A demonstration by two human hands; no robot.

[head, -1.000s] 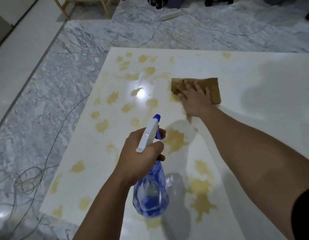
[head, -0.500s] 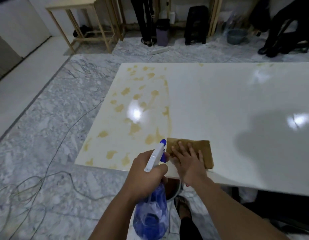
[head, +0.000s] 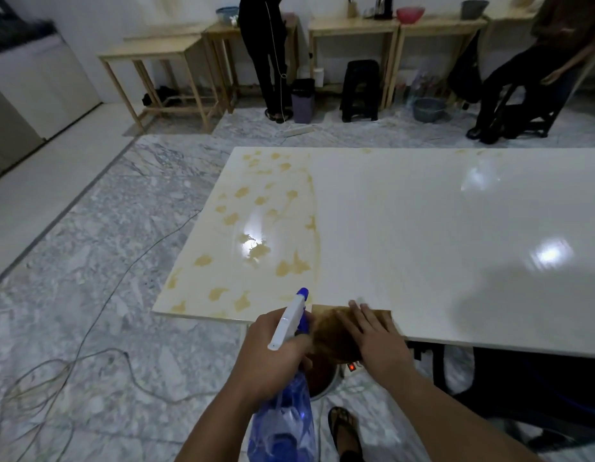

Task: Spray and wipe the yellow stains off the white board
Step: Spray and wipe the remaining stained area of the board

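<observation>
The white board (head: 422, 235) lies flat in front of me. Yellow stains (head: 256, 221) cover its left strip, while the part to the right looks wiped. My left hand (head: 273, 355) grips a blue spray bottle (head: 283, 421) with a white trigger head, held below the board's near edge. My right hand (head: 376, 338) presses flat on a brown cloth (head: 332, 331) at the near edge, and the cloth hangs partly over that edge.
A bowl (head: 322, 378) and a power strip with a red light (head: 351, 366) sit on the marble floor under the board's edge. Cables (head: 89, 328) trail across the floor at left. Wooden tables (head: 163, 55), a black stool (head: 359, 91) and two people stand at the far wall.
My right hand has dragged the cloth down the board to its near edge, leaving a wiped strip. The view has tilted up, and the left hand keeps holding the bottle.
</observation>
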